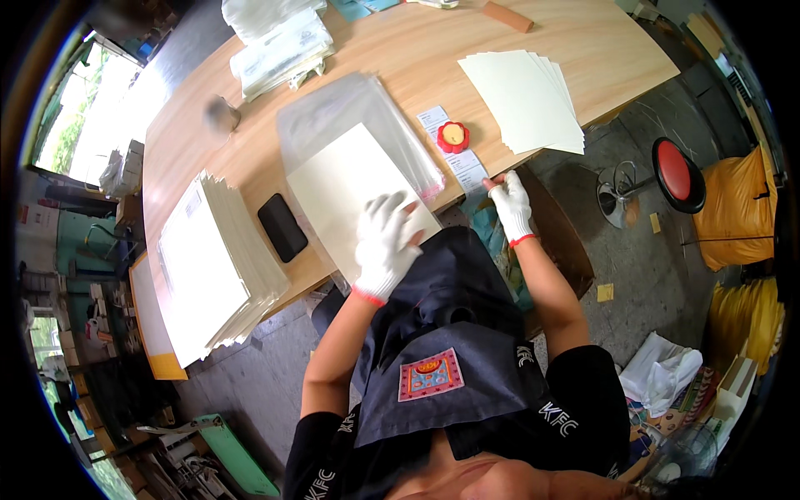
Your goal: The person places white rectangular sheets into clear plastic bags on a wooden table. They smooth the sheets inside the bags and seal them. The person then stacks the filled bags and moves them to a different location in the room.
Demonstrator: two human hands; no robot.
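Observation:
My left hand (385, 242), in a white glove with a red cuff, is over the near part of a cream sheet (354, 171). Its fingers are apart and slightly blurred; nothing shows in them. The sheet lies on a stack of clear plastic bags (329, 104). At the table's front edge, the bare fingertips of my right gloved hand (510, 204) pinch the near end of a strip of white printed labels (468, 171). On that strip sits a red flower-shaped dish (452, 137) with a yellowish round centre.
A tall stack of packed sheets (212, 271) stands at the left, beside a black phone (282, 227). Loose cream sheets (525, 100) are fanned at the right. Farther back are bundled plastic bags (283, 54) and a brown block (508, 16). A red-seated stool (677, 175) stands right.

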